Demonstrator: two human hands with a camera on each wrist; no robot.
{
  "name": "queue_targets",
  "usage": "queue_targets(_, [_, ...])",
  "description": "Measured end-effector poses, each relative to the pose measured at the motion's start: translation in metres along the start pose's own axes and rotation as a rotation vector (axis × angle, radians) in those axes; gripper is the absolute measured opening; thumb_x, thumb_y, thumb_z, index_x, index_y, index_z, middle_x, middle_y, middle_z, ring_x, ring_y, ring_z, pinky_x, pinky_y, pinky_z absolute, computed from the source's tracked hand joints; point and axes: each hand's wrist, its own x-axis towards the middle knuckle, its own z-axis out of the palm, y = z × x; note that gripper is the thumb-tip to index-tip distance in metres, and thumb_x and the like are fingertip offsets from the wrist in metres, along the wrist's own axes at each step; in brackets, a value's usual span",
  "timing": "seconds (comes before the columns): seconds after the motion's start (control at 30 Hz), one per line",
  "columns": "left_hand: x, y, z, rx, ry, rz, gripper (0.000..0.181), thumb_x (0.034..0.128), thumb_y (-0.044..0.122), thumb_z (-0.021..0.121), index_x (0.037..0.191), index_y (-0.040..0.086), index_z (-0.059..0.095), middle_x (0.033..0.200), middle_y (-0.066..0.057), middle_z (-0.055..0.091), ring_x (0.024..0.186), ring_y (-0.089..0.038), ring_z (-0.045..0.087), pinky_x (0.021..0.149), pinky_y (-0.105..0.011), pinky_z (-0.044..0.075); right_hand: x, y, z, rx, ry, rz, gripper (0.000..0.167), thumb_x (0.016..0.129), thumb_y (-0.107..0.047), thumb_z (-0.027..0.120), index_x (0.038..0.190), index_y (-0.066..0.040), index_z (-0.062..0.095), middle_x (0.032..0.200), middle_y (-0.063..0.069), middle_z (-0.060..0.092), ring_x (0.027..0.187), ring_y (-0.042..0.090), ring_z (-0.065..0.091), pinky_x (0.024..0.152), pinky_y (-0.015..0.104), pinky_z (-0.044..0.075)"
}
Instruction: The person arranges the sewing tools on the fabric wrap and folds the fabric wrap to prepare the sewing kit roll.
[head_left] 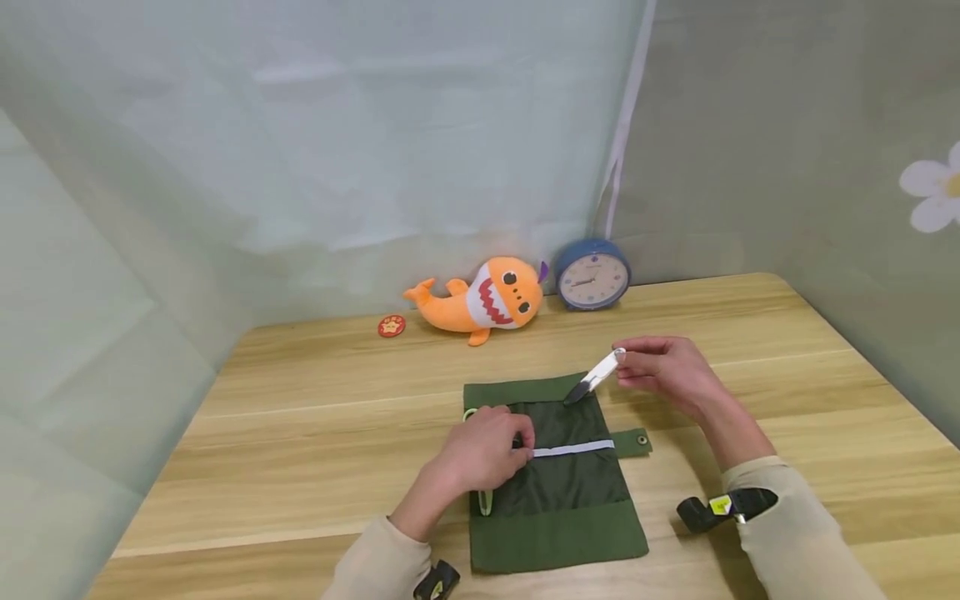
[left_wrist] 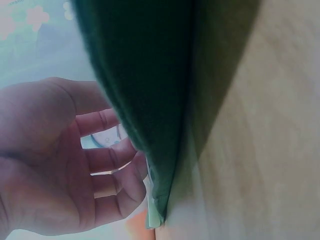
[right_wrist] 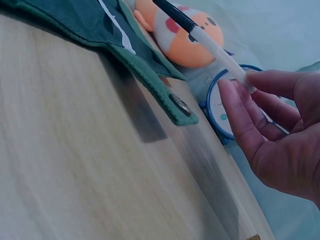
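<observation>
Beige sleeves [head_left: 795, 525] come closest, behind the left grip [head_left: 480, 450] and right grip [head_left: 667, 373], above a wooden tabletop [head_left: 300, 467]; under the left grip lies an opened green case [head_left: 555, 537]; beyond the grips sit an orange plush [head_left: 450, 315] and a blue clock [head_left: 592, 281]; the right grip pinches a pen-like stick [head_left: 602, 370] (black end down) over the case's far right corner; the left pinches the case's white band [head_left: 573, 449]

Room to pass lies well left of the green pouch [head_left: 558, 540]; behind it, the plush [head_left: 504, 293] and clock [head_left: 594, 282] obstruct.
</observation>
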Motion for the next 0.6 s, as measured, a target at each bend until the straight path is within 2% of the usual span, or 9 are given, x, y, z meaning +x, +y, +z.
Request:
queue_targets(0.37, [0.003,0.0,0.001,-0.002,-0.005,0.001,0.008,0.0984,0.018,0.073,0.092,0.021,0.071,0.097,-0.001,0.065,0.098,-0.025,0.061,0.074,-0.041,0.052,0.0,0.007,0.014,-0.088,-0.101,0.032,0.048,0.103,-0.002,0.063,0.141,0.023,0.046,0.088,0.005,0.078,0.081,0.015,0.078,0.078,0.032,0.064])
queue_targets(0.6, [0.002,0.001,-0.001,-0.005,-0.007,-0.014,0.009,0.0983,0.017,0.072,0.091,0.022,0.071,0.098,-0.001,0.065,0.099,-0.026,0.061,0.075,-0.043,0.053,0.004,0.014,0.025,-0.119,-0.137,0.046,0.047,0.102,-0.001,0.063,0.141,0.022,0.048,0.09,0.008,0.077,0.083,0.017,0.078,0.08,0.036,0.064])
